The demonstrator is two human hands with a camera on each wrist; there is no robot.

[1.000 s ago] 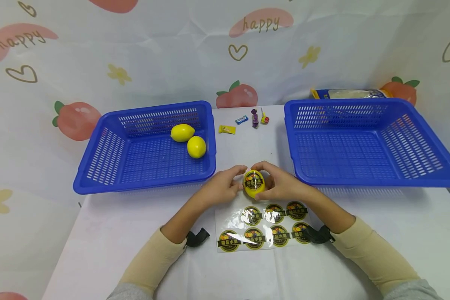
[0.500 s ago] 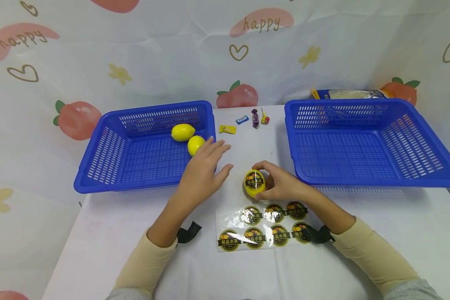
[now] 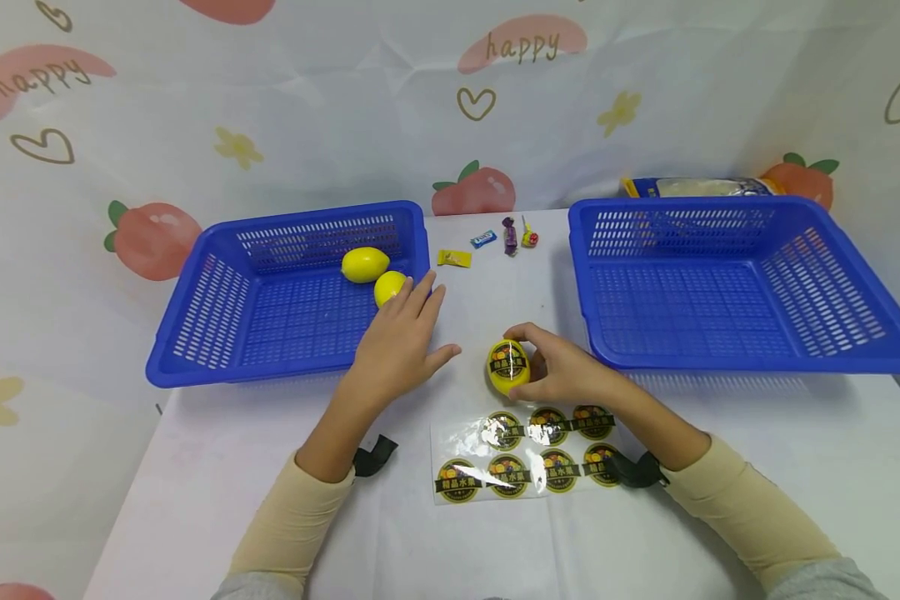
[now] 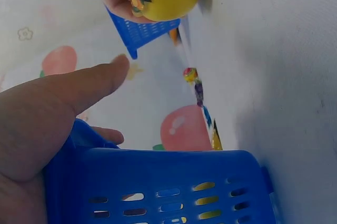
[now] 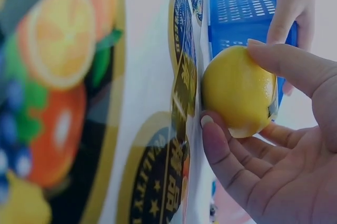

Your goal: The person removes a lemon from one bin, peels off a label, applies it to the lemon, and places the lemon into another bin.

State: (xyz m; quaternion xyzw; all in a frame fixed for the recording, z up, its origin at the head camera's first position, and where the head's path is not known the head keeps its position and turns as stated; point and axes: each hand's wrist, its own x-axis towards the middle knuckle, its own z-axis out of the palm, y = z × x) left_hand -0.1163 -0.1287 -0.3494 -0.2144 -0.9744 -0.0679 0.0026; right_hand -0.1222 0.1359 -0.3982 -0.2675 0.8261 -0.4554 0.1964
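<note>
My right hand (image 3: pixel 570 367) holds a yellow lemon (image 5: pixel 239 92) on the table between thumb and fingers. A round black-and-gold fruit sticker (image 3: pixel 508 363) faces up on this lemon. My left hand (image 3: pixel 396 346) lies over the front right corner of the left blue basket (image 3: pixel 270 372), fingers extended and thumb spread away. Its fingertips overlap one of the two lemons in that basket, partly hiding the nearer lemon (image 3: pixel 388 287); the other lemon (image 3: pixel 365 265) lies behind it. In the left wrist view, the basket's rim (image 4: pixel 168 158) is close below the thumb.
A clear sheet of round stickers (image 3: pixel 525 450) lies in front of the hands. Another blue basket (image 3: pixel 757 364) stands at right, with a packet (image 3: pixel 705 187) behind it. Between the baskets lie a yellow candy (image 3: pixel 454 258), blue candy (image 3: pixel 483 240), purple candy (image 3: pixel 510 237) and lollipop (image 3: pixel 530 238).
My left hand has left the stickered lemon and moved left and back to the left basket's corner, then slightly lower. My right hand has stayed on its lemon.
</note>
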